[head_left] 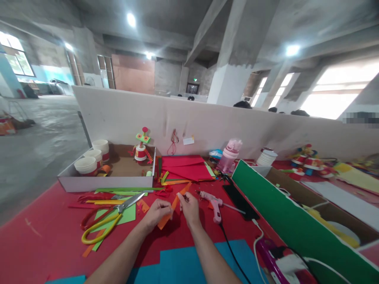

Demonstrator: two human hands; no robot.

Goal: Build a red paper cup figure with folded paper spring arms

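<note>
Pinched by left hand (159, 215) and right hand (190, 207): orange strip (165, 222), likely mid-shaping, inside the table's (59, 236) near edge; next move wants steady alignment.

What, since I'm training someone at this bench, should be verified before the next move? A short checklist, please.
1. Orange paper strip held: ok; left hand and right hand both have fingers on it.
2. Large scissors put down: ok; they lie to the left of the left hand.
3. Pink glue gun put down: ok; it lies to the right of the right hand.
4. Glue stick loaded: ok; it sticks out of the gun's rear.
5. Gun heated: cannot tell; heat does not show.
6. Scraps removed: not ok; orange scraps lie near the left hand.
</note>
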